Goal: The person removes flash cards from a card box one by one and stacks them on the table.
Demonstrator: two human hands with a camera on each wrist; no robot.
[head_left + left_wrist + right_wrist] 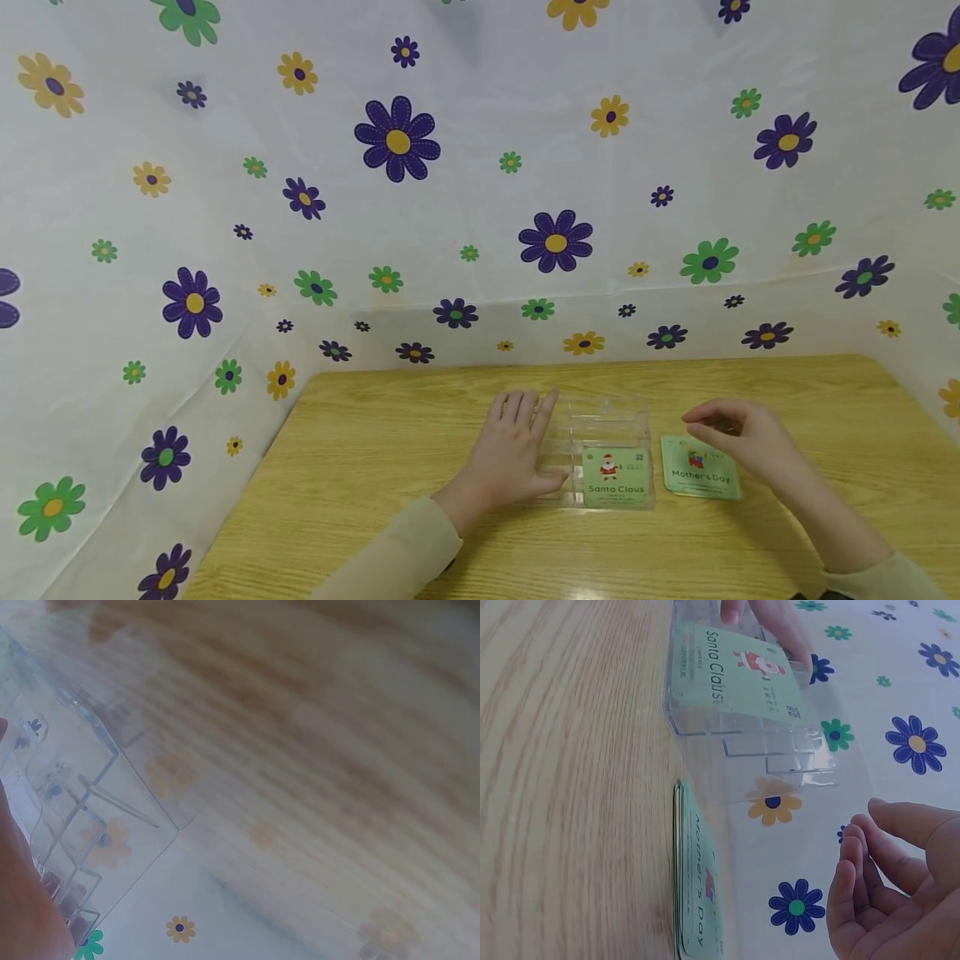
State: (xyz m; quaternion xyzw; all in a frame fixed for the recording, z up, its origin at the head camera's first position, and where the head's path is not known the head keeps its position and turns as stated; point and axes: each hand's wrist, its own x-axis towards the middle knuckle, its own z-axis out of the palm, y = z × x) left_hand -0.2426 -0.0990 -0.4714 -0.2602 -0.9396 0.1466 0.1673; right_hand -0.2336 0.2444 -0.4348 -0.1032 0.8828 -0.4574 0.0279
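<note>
Nearest the person, two pale sleeves reach over the wooden surface point(375, 467). The left hand point(513, 450) lies flat against the left side of a clear plastic card holder point(600, 425), its fingers point(525, 408) straight and close together, holding nothing (the left wrist view shows only the edge of the hand beside the holder's transparent steps). In the holder's front slot stands a green card reading "Santa Claus" point(617, 477), leaning back a little. Just right of the holder, a small stack of green cards lies flat, the top one reading "Mother's Day" point(701, 477). The right hand point(738, 437) hovers above the far right part of that stack, fingers point(870, 862) loosely curled and slightly apart, gripping nothing. Behind everything rises a white flowered cloth point(480, 208).
</note>
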